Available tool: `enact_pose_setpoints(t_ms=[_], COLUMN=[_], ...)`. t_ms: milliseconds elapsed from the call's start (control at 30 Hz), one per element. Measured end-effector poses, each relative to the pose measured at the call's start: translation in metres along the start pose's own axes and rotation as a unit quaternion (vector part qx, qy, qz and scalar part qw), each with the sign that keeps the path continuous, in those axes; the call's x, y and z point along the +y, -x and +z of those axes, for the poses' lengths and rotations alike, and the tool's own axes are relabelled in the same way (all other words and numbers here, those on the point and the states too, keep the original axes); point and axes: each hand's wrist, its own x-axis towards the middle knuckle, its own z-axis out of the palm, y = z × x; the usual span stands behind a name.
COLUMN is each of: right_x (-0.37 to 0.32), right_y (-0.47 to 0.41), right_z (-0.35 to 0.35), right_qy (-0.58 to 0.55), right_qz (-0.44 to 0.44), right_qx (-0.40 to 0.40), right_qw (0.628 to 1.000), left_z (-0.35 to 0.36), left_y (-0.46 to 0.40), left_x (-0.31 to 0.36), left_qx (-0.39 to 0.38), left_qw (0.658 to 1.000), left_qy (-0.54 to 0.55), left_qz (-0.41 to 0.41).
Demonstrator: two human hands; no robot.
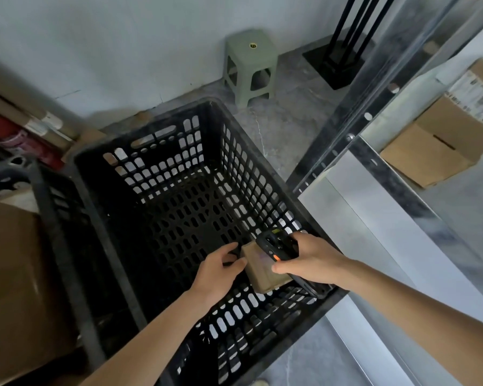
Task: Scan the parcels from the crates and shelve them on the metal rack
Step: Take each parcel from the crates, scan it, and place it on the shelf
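A black slotted crate (151, 168) stands on the floor in front of me. Inside it, near the right front corner, is a small brown parcel (260, 271). My left hand (221, 270) grips the parcel's left side. My right hand (310, 260) holds a black handheld scanner (279, 246) with an orange button just above the parcel's top. The metal rack (374, 115) rises on the right, and a larger cardboard box (441, 140) with a white label sits on one of its shelves.
A second black crate (56, 207) stands to the left with a large cardboard box (14, 274) in it. A green plastic stool (250, 65) and a black metal stand (340, 51) are by the far wall. Cardboard tubes (31, 115) lie at the left.
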Motion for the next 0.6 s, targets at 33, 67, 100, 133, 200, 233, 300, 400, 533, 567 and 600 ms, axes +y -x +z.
enact_pose_setpoints(t_ms=[33, 67, 100, 133, 200, 233, 300, 400, 533, 567, 600], right_x=[0.001, 0.001, 0.002, 0.002, 0.003, 0.003, 0.004, 0.005, 0.004, 0.003, 0.001], right_y=[-0.002, -0.003, -0.004, -0.005, -0.008, -0.008, -0.009, -0.009, -0.004, -0.001, 0.003], right_z=[0.002, 0.003, 0.003, 0.003, 0.004, 0.004, 0.005, 0.006, 0.006, 0.006, 0.005], right_qy=[0.000, -0.001, -0.004, -0.008, -0.010, -0.009, -0.013, -0.026, -0.053, -0.059, -0.063], right_qz=[-0.001, -0.001, -0.002, -0.003, -0.005, -0.006, -0.007, -0.012, -0.025, -0.029, -0.034], right_qx=[0.001, 0.002, 0.002, 0.002, 0.001, 0.001, 0.002, 0.003, 0.007, 0.007, 0.008], right_qw=[1.000, 1.000, 1.000, 1.000, 1.000, 1.000, 1.000, 1.000, 0.998, 0.998, 0.997], left_z=[0.002, 0.003, 0.005, 0.006, 0.008, 0.009, 0.009, 0.009, 0.006, 0.004, 0.001], left_y=[-0.001, -0.002, -0.003, -0.004, -0.004, -0.004, -0.003, -0.002, 0.004, 0.007, 0.011], left_x=[-0.001, -0.002, -0.003, -0.004, -0.005, -0.005, -0.004, -0.004, -0.004, -0.003, -0.001], left_qx=[-0.005, -0.010, -0.016, -0.022, -0.030, -0.033, -0.033, -0.030, -0.022, -0.022, -0.022], left_qw=[1.000, 1.000, 1.000, 1.000, 0.999, 0.998, 0.995, 0.991, 0.987, 0.987, 0.986], left_qy=[0.003, 0.005, 0.010, 0.018, 0.044, 0.059, 0.092, 0.131, 0.157, 0.161, 0.163], left_qz=[0.001, 0.001, 0.001, -0.003, -0.008, -0.009, -0.015, -0.022, -0.019, -0.017, -0.014])
